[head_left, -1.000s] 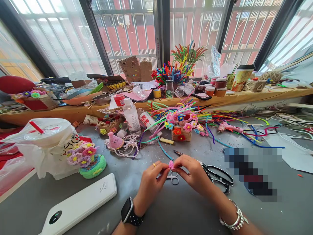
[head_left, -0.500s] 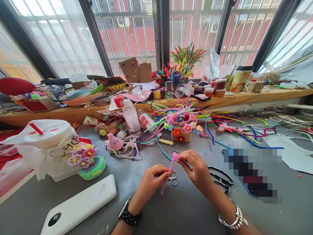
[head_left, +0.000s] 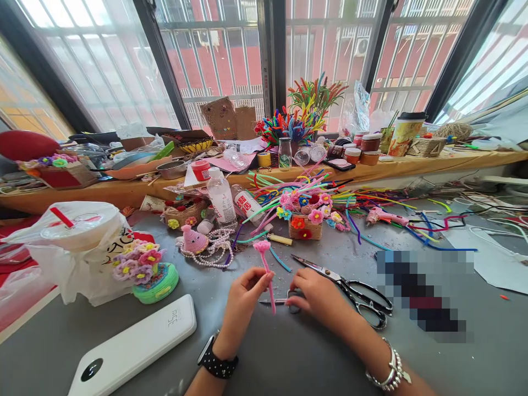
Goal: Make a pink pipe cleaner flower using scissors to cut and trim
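Note:
My left hand [head_left: 244, 294] is closed, pinching the stem of a pink pipe-cleaner flower [head_left: 262, 248] between thumb and fingers. The flower head points up and away, and the stem's lower end hangs below my fingertips. My right hand [head_left: 317, 294] reaches down to the tabletop, its thumb and fingers around the handle loops of small metal scissors [head_left: 280, 301]. Their blades point left, passing behind the stem; my fingers partly cover the loops. Just right of this hand lie large black-handled scissors [head_left: 367, 297], blades toward the upper left.
Ahead stands a twine-wrapped box [head_left: 305, 226] with fuzzy flowers, before loose pipe cleaners [head_left: 264, 203]. A white power bank [head_left: 136, 346], a bagged cup [head_left: 82, 242] and a green-based flower pot [head_left: 159, 283] are at left. A pink glue gun [head_left: 385, 216] lies at right.
My right hand has let go of the pink flower and moved down to the small scissors. My left hand has shifted slightly left, holding the flower more upright. The large scissors show more fully.

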`<state>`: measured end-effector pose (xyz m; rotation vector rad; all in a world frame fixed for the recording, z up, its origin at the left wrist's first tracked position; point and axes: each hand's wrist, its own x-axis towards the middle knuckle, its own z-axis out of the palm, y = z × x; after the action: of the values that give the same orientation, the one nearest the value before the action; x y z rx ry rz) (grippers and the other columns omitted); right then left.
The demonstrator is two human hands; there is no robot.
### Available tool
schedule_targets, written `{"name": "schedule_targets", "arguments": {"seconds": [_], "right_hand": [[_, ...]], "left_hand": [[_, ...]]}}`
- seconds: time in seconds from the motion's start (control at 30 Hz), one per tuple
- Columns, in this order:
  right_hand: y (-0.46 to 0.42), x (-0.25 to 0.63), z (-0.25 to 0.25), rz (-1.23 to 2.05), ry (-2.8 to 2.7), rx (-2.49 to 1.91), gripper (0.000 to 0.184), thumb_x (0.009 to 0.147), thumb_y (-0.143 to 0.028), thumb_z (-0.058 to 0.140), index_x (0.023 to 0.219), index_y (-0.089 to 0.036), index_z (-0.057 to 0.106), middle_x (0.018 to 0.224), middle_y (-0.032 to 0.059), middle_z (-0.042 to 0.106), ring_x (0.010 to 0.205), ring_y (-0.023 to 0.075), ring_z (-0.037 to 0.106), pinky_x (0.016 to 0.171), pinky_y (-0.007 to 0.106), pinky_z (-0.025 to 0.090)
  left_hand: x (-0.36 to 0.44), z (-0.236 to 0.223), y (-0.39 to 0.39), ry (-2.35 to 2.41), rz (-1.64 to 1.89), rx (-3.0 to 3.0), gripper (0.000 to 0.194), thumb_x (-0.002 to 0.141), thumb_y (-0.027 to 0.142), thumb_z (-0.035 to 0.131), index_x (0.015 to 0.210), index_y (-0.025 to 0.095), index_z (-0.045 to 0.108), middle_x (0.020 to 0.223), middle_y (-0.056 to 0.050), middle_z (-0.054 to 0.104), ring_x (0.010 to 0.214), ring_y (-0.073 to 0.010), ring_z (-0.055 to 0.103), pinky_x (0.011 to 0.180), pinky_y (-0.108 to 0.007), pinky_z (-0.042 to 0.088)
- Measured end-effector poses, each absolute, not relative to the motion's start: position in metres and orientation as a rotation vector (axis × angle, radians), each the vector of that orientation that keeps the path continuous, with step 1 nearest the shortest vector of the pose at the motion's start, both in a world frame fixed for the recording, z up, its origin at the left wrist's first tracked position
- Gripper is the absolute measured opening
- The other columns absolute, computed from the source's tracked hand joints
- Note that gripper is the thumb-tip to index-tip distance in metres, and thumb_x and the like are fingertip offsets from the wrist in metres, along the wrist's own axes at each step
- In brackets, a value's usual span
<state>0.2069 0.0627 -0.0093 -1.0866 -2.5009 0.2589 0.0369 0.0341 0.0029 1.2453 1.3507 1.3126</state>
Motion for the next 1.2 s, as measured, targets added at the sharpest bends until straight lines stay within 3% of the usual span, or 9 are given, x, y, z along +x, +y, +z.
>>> {"name": "schedule_targets", "arguments": {"seconds": [0.4, 0.6, 0.9, 1.07, 1.2], "right_hand": [[0.063, 0.215, -0.005, 0.479, -2.568, -1.195, 0.004, 0.07, -0.021, 0.06, 0.072, -0.018, 0.058, 0.073, 0.0015, 0.057, 0.068, 0.0157, 0.054, 0.058, 0.023, 0.038], [0.064, 0.22, -0.002, 0.651, -2.646, -1.195, 0.011, 0.069, -0.018, 0.054, 0.08, -0.017, 0.057, 0.079, 0.0023, 0.058, 0.069, 0.0135, 0.052, 0.058, 0.021, 0.035], [0.055, 0.211, 0.001, 0.46, -2.749, -1.4, 0.018, 0.066, -0.015, 0.046, 0.077, -0.015, 0.061, 0.076, 0.0065, 0.065, 0.068, 0.0184, 0.057, 0.052, 0.024, 0.029], [0.058, 0.207, -0.001, 0.468, -2.579, -1.481, 0.017, 0.067, -0.017, 0.046, 0.072, -0.017, 0.062, 0.071, 0.0054, 0.065, 0.065, 0.0172, 0.057, 0.052, 0.023, 0.029], [0.063, 0.207, -0.002, 0.744, -2.25, -1.451, 0.014, 0.071, -0.026, 0.049, 0.067, -0.017, 0.059, 0.058, 0.0009, 0.059, 0.053, 0.0121, 0.05, 0.049, 0.021, 0.029]], "left_hand": [[0.035, 0.004, 0.035, 1.24, 1.425, 0.893, 0.022, 0.067, 0.035, 0.061, 0.079, 0.017, 0.063, 0.067, 0.002, 0.057, 0.064, -0.0087, 0.05, 0.059, -0.017, 0.041], [0.035, 0.004, 0.036, 1.268, 1.448, 0.884, 0.021, 0.068, 0.034, 0.059, 0.079, 0.017, 0.063, 0.067, 0.002, 0.057, 0.065, -0.0093, 0.051, 0.06, -0.017, 0.041], [0.036, 0.003, 0.036, 1.297, 1.492, 0.882, 0.022, 0.065, 0.034, 0.062, 0.076, 0.016, 0.063, 0.064, 0.003, 0.055, 0.06, -0.0083, 0.048, 0.057, -0.017, 0.039], [0.037, 0.003, 0.036, 1.29, 1.543, 0.887, 0.023, 0.065, 0.033, 0.062, 0.079, 0.015, 0.063, 0.063, 0.002, 0.055, 0.061, -0.009, 0.048, 0.058, -0.018, 0.04], [0.038, 0.003, 0.036, 1.274, 1.552, 0.902, 0.024, 0.064, 0.031, 0.063, 0.082, 0.015, 0.064, 0.069, 0.0, 0.058, 0.066, -0.0115, 0.052, 0.062, -0.021, 0.044]]}}
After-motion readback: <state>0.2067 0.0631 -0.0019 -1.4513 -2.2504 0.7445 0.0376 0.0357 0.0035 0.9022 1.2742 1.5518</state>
